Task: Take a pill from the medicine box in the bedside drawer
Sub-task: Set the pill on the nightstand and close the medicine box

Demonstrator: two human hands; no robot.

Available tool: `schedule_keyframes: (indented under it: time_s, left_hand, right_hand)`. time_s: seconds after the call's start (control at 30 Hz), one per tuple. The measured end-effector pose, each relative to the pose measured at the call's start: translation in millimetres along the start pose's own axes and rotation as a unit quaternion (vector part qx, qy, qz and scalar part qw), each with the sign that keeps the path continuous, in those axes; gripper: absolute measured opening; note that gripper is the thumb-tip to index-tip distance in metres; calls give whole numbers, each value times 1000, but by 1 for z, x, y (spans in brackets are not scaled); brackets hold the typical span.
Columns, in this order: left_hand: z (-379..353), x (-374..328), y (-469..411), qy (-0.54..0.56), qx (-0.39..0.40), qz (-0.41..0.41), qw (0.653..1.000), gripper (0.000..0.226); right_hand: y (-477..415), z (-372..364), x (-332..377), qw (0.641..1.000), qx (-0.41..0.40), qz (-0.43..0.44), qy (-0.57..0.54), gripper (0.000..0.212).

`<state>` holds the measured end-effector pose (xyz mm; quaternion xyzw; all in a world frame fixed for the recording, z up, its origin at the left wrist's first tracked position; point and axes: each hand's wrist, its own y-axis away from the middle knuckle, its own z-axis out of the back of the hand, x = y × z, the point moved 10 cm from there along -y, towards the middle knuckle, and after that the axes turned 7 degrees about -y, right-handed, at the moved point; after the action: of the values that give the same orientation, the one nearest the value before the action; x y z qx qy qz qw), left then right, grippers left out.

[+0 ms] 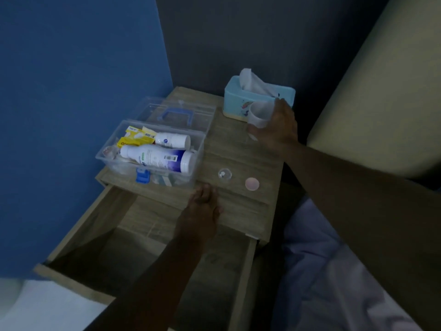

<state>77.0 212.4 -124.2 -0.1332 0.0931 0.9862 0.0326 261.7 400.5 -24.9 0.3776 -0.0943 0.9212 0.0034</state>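
A clear plastic medicine box [105, 156] stands on the wooden bedside table [241, 154], its lid with a blue handle swung back. Inside lie two white bottles [157, 157] and yellow packets. To its right a small clear round container [224, 174] holds white pills, and a pink round lid [252, 183] lies beside it. My right hand [279, 126] holds a translucent white cup [260, 115] tilted, just above the table near the tissue box. My left hand [202, 206] rests on the table's front edge, fingers curled, holding nothing that I can see. The drawer [78, 231] below is pulled open.
A light blue tissue box [235, 99] stands at the back right of the table. A blue wall runs along the left, a beige padded headboard [372, 96] on the right, and pale bedding [334, 271] at the lower right. The open drawer sticks out toward me.
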Motion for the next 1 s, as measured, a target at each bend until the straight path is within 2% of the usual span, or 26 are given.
schedule_keyframes:
  time_s: [0.1, 0.27, 0.5, 0.63, 0.77, 0.9, 1.0]
  left_hand:
    - [1, 0, 0, -20, -9, -6, 1000, 55]
    - [2, 0, 1, -1, -6, -4, 1000, 55]
    - [4, -2, 0, -7, 1, -12, 1000, 56]
    - [5, -3, 1, -4, 10, -9, 1000, 57]
    - [5, -3, -1, -8, 25, -8, 1000, 56]
    - [3, -3, -1, -25, 49, -12, 998, 59]
    - [4, -3, -1, -27, 58, -16, 998, 62]
  right_hand:
    - [-14, 0, -11, 998, -27, -53, 31, 101]
    - [-26, -3, -15, 997, -45, -50, 38, 91]
    - [-17, 9, 0, 1000, -12, -14, 0, 91]
    - [10, 18, 21, 999, 10, 27, -25, 84]
    - [32, 9, 35, 996, 55, 29, -65, 74]
    - [48, -3, 34, 996, 71, 22, -39, 81]
    - [54, -4, 28, 997, 67, 23, -16, 76]
